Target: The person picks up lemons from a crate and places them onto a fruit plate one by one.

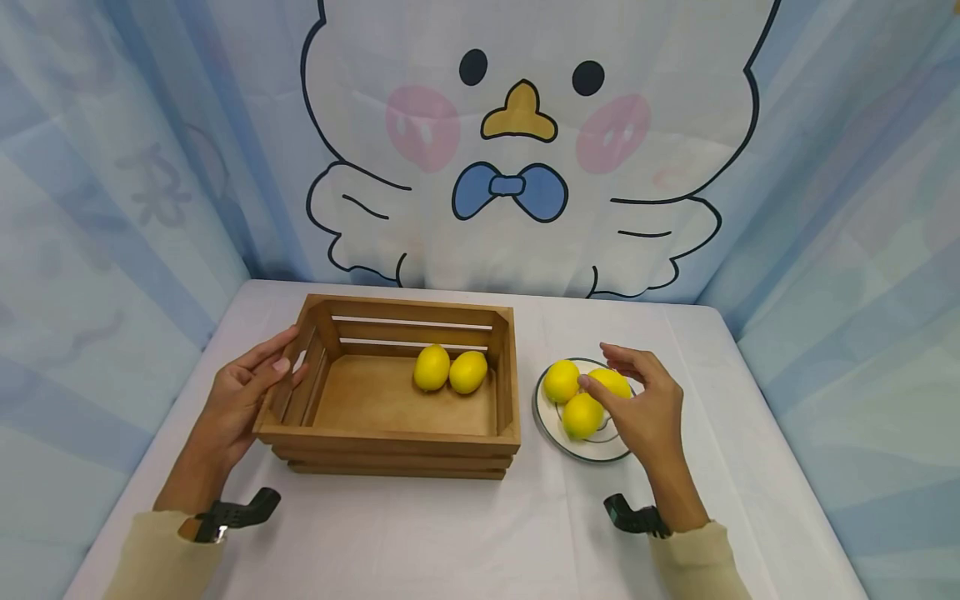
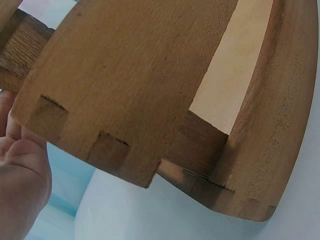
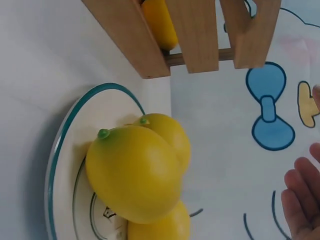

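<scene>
My left hand point(image 1: 242, 390) grips the left end of a slatted wooden crate point(image 1: 397, 435), thumb over its rim. In the left wrist view, the crate's corner point(image 2: 120, 90) hides most of that hand. Two yellow lemons point(image 1: 432, 368) lie side by side in the crate's right half. To the right of the crate, a white plate point(image 1: 558, 435) with a dark green rim bears three lemons point(image 1: 582, 416). Above the plate is my right hand point(image 1: 647, 404), thumb and fingers spread apart. In the right wrist view its fingers point(image 3: 302, 195) are away from the lemons point(image 3: 135, 172).
A white cloth covers the table point(image 1: 420, 533). Blue patterned curtains point(image 1: 855, 333) hang at both sides, and a cartoon-printed curtain point(image 1: 517, 250) stands behind the table. Each wrist wears a black camera mount point(image 1: 633, 515).
</scene>
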The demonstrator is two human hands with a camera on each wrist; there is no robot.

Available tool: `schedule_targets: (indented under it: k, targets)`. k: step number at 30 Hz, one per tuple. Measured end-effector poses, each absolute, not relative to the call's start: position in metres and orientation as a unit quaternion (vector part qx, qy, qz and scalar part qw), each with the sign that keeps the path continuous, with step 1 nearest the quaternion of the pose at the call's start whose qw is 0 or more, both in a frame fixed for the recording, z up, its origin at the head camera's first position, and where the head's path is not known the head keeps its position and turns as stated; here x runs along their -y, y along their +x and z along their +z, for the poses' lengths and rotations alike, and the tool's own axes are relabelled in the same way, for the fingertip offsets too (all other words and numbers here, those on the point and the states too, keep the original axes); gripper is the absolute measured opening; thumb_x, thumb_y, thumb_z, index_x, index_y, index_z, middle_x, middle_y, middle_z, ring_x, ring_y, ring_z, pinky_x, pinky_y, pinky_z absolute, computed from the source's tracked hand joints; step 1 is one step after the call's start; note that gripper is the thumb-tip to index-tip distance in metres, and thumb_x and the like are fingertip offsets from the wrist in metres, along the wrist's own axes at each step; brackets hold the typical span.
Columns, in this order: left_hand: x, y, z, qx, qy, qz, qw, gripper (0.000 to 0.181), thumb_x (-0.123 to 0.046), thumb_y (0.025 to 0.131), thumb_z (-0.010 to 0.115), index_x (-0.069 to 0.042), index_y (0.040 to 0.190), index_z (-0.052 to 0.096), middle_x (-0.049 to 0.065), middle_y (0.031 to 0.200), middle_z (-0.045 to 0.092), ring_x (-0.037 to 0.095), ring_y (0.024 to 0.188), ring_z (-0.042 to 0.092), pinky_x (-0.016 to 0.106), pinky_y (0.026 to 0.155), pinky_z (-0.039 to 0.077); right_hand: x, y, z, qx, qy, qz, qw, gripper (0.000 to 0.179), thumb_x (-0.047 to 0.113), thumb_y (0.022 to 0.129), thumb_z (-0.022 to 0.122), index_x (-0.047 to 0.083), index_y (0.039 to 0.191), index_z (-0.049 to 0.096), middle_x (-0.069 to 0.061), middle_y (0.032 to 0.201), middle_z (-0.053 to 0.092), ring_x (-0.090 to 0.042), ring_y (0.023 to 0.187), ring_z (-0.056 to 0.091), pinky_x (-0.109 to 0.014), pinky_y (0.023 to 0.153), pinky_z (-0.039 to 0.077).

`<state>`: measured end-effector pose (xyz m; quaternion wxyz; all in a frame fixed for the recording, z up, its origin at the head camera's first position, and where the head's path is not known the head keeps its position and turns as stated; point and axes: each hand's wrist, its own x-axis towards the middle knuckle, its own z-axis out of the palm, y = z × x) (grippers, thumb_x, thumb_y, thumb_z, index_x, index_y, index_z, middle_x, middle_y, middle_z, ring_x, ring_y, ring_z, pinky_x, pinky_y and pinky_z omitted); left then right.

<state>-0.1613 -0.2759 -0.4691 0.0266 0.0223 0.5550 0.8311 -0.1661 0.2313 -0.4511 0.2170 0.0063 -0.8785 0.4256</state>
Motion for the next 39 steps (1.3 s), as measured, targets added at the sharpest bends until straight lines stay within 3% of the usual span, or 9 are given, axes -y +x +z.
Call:
schedule_targets:
  k: [9, 18, 28, 39]
  targets:
    - [0.275, -0.162, -0.469, -0.559, 0.019, 0.829, 0.026, 0.053, -0.001, 0.106, 0.061, -0.010, 0.157, 0.052, -0.015, 0.155, 0.058, -0.005, 0.129, 0.061, 0.028, 0.105, 0.059, -0.221, -0.173, -0.432, 0.866, 0.047, 0.451, 0.212, 0.051, 0.027, 0.087, 0.091, 0.019, 0.134, 0.073, 0.000, 0.131, 0.073, -0.019, 0.120, 0.068, -0.010, 0.108, 0.047]
    - [0.275, -0.162, -0.469, -0.578, 0.008, 0.815, 0.027, 0.056, -0.005, 0.106, 0.063, -0.011, 0.160, 0.049, -0.008, 0.167, 0.045, -0.002, 0.133, 0.058, 0.027, 0.106, 0.058, -0.207, -0.180, -0.423, 0.857, 0.078, 0.468, 0.200, 0.053, 0.026, 0.086, 0.091, 0.017, 0.135, 0.073, 0.000, 0.132, 0.073, -0.018, 0.122, 0.069, -0.010, 0.111, 0.048]
    - [0.275, -0.161, -0.469, -0.563, 0.018, 0.826, 0.023, 0.053, -0.002, 0.106, 0.061, -0.010, 0.158, 0.051, -0.012, 0.157, 0.055, -0.005, 0.129, 0.061, 0.028, 0.106, 0.058, -0.187, -0.187, -0.406, 0.842, 0.136, 0.481, 0.204, 0.053, 0.023, 0.085, 0.092, 0.015, 0.134, 0.073, -0.001, 0.134, 0.072, -0.019, 0.125, 0.068, -0.021, 0.113, 0.053]
    - [0.275, -0.160, -0.468, -0.562, 0.018, 0.826, 0.026, 0.054, -0.002, 0.106, 0.061, -0.010, 0.159, 0.050, -0.011, 0.160, 0.053, -0.005, 0.129, 0.061, 0.028, 0.106, 0.058, -0.168, -0.191, -0.386, 0.832, 0.176, 0.484, 0.208, 0.055, 0.018, 0.083, 0.094, 0.012, 0.133, 0.072, -0.003, 0.134, 0.073, -0.021, 0.124, 0.069, -0.030, 0.113, 0.056]
